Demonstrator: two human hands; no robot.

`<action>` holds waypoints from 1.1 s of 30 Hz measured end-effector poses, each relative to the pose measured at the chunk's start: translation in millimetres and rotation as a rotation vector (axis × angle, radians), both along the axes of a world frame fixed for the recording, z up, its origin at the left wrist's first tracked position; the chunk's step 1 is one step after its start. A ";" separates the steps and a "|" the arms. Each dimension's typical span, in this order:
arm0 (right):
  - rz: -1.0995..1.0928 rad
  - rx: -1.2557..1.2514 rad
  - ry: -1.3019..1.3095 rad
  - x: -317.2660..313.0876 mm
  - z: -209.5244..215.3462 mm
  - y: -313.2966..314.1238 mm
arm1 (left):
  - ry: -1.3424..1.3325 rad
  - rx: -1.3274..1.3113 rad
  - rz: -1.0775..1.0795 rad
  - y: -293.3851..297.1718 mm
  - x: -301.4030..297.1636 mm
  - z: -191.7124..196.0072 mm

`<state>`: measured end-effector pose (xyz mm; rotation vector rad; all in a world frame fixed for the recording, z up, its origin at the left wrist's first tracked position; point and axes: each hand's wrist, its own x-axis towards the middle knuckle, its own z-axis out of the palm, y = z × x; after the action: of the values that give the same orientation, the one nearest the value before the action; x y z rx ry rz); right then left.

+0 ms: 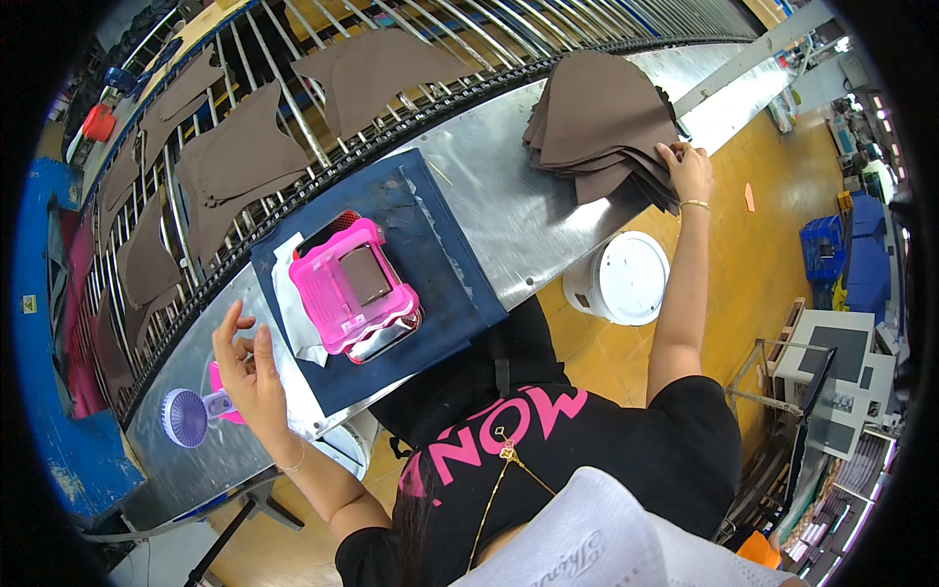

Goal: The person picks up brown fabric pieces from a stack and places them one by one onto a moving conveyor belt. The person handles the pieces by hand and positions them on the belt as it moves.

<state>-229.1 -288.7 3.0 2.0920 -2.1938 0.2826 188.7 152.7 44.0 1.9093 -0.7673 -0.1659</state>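
Note:
My right hand (690,171) is at the right edge of a fanned stack of dark brown cut sheet pieces (611,112), thumb and fingers closed on the edge of the pieces. How many layers the fingers hold cannot be made out. My left hand (249,367) is raised over the left part of the metal table, fingers apart, holding nothing. Below it a small purple fan (184,418) lies beside a pink item. Between the hands, a pink plastic basket (333,284) sits on a dark blue sheet (445,303), with a dark rectangular object in it.
Along the far side runs a conveyor of metal rods (323,147) bearing several brown cut pieces (240,161). The metal table (479,166) curves along it. A white lidded bucket (631,279) stands on the yellow floor below the table's edge. A blue machine frame (49,362) is at far left.

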 end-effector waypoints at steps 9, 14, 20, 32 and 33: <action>0.038 0.085 -0.216 -8.2 6.3 -25.5 | -0.024 0.007 -0.028 -6.4 -1.4 3.1; 0.212 0.246 -0.221 -5.7 32.6 -37.7 | 0.003 0.007 -0.039 -7.9 -0.7 10.1; 0.484 -0.095 -0.089 31.8 101.6 -17.3 | -0.112 0.030 -0.096 -17.4 3.4 20.4; 1.071 -0.194 -1.243 206.9 174.0 111.4 | 0.060 -0.493 -0.316 -87.1 33.4 57.7; 1.073 -0.145 -1.291 215.2 166.9 118.5 | 0.214 -0.445 -0.349 -82.6 35.7 60.1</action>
<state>-14.0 -170.2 169.9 3.1460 -0.7390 2.2172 224.4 70.0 104.2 1.3071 -0.9011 -0.3762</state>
